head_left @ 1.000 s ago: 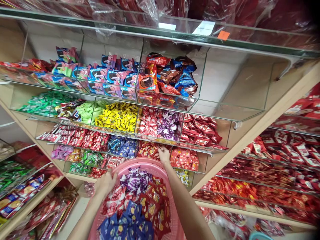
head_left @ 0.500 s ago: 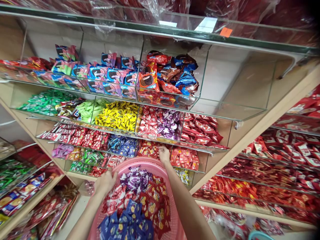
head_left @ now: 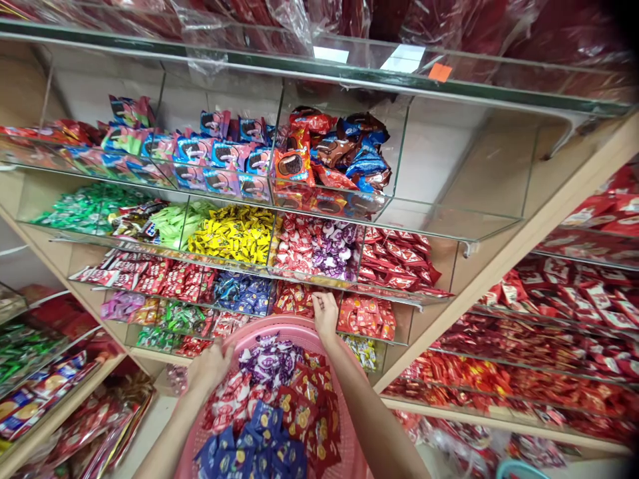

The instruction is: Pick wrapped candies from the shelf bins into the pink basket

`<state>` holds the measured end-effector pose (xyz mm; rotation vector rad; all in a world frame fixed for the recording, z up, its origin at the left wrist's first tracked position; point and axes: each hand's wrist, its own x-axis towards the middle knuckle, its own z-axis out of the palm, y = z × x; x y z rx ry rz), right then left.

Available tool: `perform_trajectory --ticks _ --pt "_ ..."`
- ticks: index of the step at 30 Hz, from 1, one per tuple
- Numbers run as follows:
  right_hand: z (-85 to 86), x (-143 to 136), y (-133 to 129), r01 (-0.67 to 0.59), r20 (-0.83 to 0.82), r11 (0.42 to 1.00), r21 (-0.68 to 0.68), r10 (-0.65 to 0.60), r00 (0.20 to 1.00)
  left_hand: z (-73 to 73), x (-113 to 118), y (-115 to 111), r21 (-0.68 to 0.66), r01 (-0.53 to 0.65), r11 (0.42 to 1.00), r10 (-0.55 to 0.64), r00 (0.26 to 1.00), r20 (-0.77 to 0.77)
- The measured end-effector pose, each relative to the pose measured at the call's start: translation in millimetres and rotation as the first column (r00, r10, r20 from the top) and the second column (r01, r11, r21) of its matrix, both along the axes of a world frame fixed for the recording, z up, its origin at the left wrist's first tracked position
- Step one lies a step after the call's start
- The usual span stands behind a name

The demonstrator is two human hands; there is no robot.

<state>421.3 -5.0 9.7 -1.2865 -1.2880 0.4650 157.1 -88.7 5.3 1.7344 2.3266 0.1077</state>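
My left hand (head_left: 210,367) is closed on the left rim of a pink plastic basket (head_left: 352,372). Inside lie purple-and-white wrapped candies (head_left: 269,362), red-and-white candies (head_left: 227,402), dark red packets with an orange print (head_left: 312,412) and blue packets (head_left: 254,446). Beyond the far rim, my right hand (head_left: 326,315) reaches to a shelf compartment of dark red packets (head_left: 292,298). Its fingers look loosely bent and apart, with nothing visible in them. Whether the fingertips touch a packet is unclear.
Glass shelves rise ahead, with yellow candies (head_left: 232,234), blue packets (head_left: 249,294) and light red packets (head_left: 367,317) in compartments. A slanting wooden side panel (head_left: 499,259) stands to the right. A light blue container rim (head_left: 519,468) shows at the bottom right.
My right hand has shifted slightly left, and its fingers look more spread than before. The left hand stays on the basket rim. The view has tilted a little.
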Motion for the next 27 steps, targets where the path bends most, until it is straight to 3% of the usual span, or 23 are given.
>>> perform_trajectory --ticks 6,13,19,22,25,27 --pt "18.8 -2.9 -7.3 -0.016 -0.188 0.997 -0.077 0.001 0.982 1.6 1.5 -1.0 -0.02 -0.002 1.0 0.002 1.0 0.0" --pt "22.9 0.3 -27.5 -0.281 -0.425 0.923 -0.261 0.152 0.893 3.2 2.8 -1.7 -0.022 -0.013 1.0 0.013 1.0 0.005" --pt "29.3 13.7 -41.6 -0.421 -0.459 0.856 -0.299 0.258 0.85 5.1 3.5 -1.3 -0.048 -0.01 0.999 0.011 1.0 0.01" --pt "35.5 26.7 -48.0 -0.547 -0.329 0.773 -0.321 0.451 0.83 4.6 3.4 -0.7 -0.038 -0.022 0.999 0.022 1.0 0.007" --pt "37.1 41.2 -54.3 -0.672 -0.149 0.608 -0.423 0.685 0.713 2.7 2.6 0.0 -0.033 -0.015 0.999 0.015 1.0 0.01" --pt "35.0 48.6 -57.8 -0.685 -0.069 0.5 -0.53 0.78 0.622 1.8 2.1 0.4 -0.039 -0.006 0.999 0.006 1.0 0.009"
